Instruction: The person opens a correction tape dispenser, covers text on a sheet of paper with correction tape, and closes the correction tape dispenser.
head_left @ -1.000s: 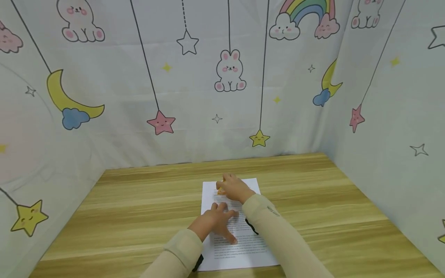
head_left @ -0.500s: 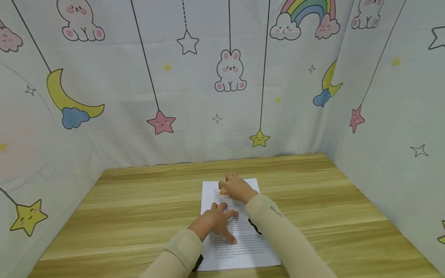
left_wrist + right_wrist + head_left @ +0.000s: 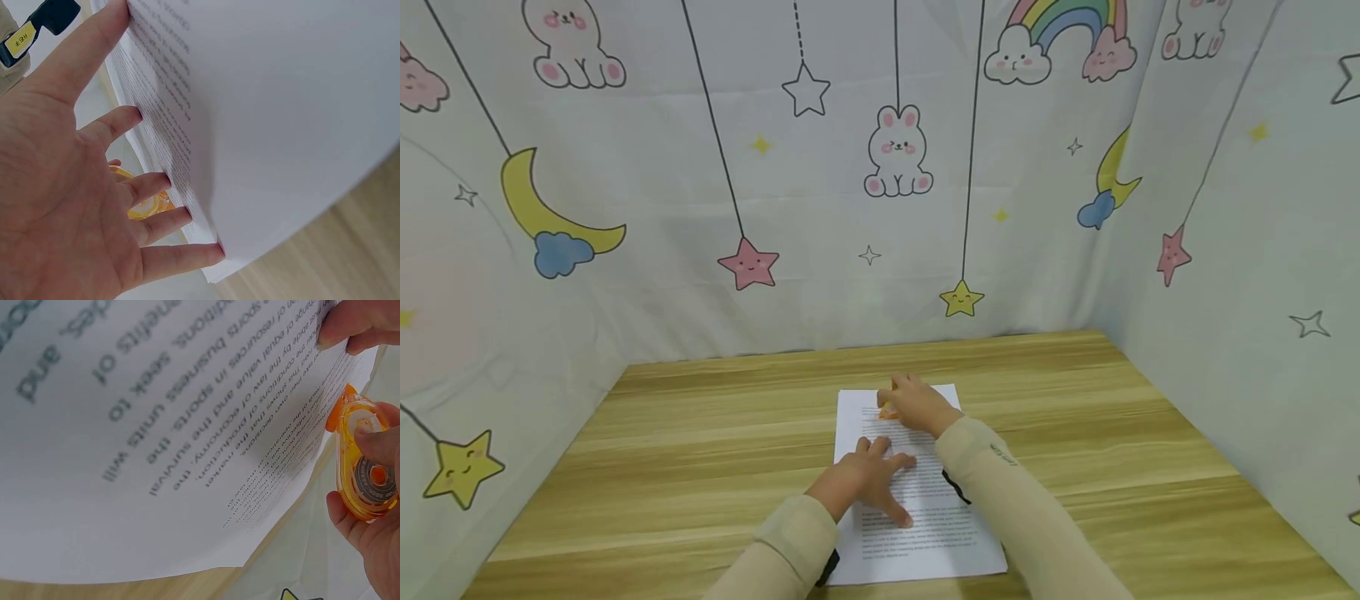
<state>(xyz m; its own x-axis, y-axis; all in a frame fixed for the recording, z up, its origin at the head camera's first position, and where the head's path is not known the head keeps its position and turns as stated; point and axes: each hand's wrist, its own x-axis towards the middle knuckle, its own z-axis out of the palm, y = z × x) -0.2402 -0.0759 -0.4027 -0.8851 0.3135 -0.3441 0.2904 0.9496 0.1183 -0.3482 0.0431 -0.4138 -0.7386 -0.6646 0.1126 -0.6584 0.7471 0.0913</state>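
Printed paper sheets (image 3: pixel 925 554), seemingly a thin stack, lie on the wooden table. My left hand (image 3: pixel 869 479) rests on the page with its fingers spread; in the left wrist view its fingertips touch the paper. Near the top of the page, my right hand (image 3: pixel 917 405) grips an orange, see-through correction tape (image 3: pixel 365 472) between thumb and fingers. The tip of the correction tape points down at the printed lines and looks to be on or very near the paper. Behind the left fingers, part of its orange case also shows in the left wrist view.
The wooden tabletop (image 3: pixel 700 467) extends on both sides of the paper. White curtains (image 3: pixel 820 308) printed with stars, moons and rabbits enclose the table at the back and sides.
My right hand has slid a short way to the right across the top of the page with the correction tape. The left hand has stayed in place.
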